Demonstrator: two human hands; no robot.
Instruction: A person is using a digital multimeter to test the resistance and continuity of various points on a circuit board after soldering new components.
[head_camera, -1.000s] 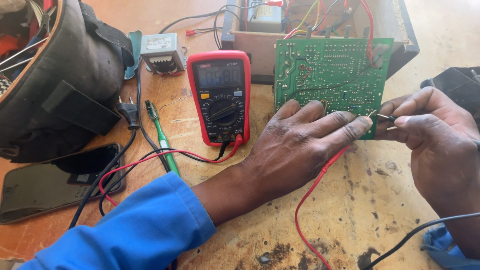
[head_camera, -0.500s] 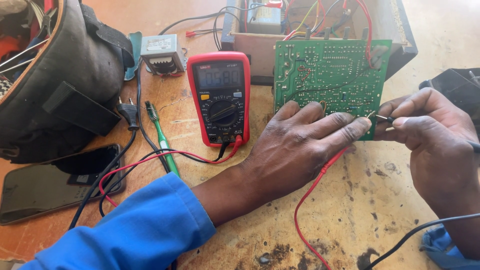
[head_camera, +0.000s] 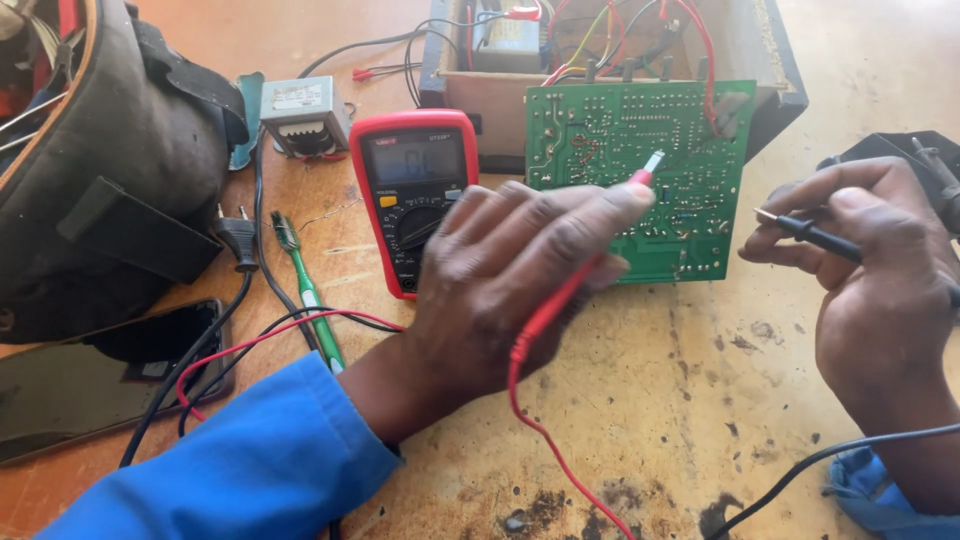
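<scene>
Where the scarred, stained wooden workbench (head_camera: 650, 400) carried the whole lot, the largest item was a dark fabric tool bag (head_camera: 120, 170) at the far left, with a flat black phone (head_camera: 80, 385) lying just in front of it. Next in size, an open wooden-sided chassis box (head_camera: 770, 60) stood at the top, holding coloured wires, and a green rectangular circuit board (head_camera: 690, 170) leaned against its front, solder side up. A red-cased digital multimeter (head_camera: 415, 185) lay just left of the board, its lower edge hidden under the left hand. A small grey metal transformer (head_camera: 305, 115) sat near the meter's upper left corner. A black two-pin mains plug (head_camera: 238, 238) and a green-handled screwdriver (head_camera: 308, 295) lay between bag and meter.

Left hand (head_camera: 500, 290), in a blue sleeve: fingers closed round the red test probe (head_camera: 590, 265), which ran beneath the palm and emerged past the forefinger, its pale tip against the board's upper middle; the red lead trailed from under the hand toward the near edge.

Right hand (head_camera: 880, 290): thumb and fingers pinched the black test probe (head_camera: 810, 233), whose metal tip projected left of the fingertips, just beside the board's right edge and apart from it. Its black lead crossed the lower right corner.
</scene>
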